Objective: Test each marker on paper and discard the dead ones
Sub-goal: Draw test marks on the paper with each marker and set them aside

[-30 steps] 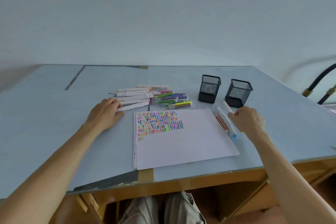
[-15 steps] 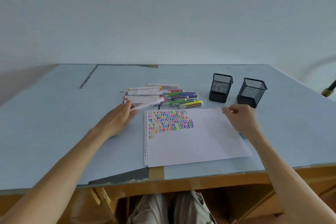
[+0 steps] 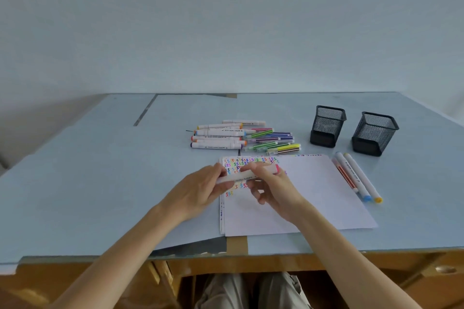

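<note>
**Both hands gripping one marker above the paper**

The left hand is gripping the white barrel of a marker while the right hand is pinching its other end near the pink cap, probably so the cap can be pulled off for a test stroke. The marker is hovering just above the paper, over the coloured squiggles, its long axis lying nearly level, with the pink end pointing right and slightly away. Beyond the paper, the pile of markers is lying on the counter. Right of the paper, three markers are lying together, perhaps already sorted. Beyond these, two mesh cups are standing.
</note>
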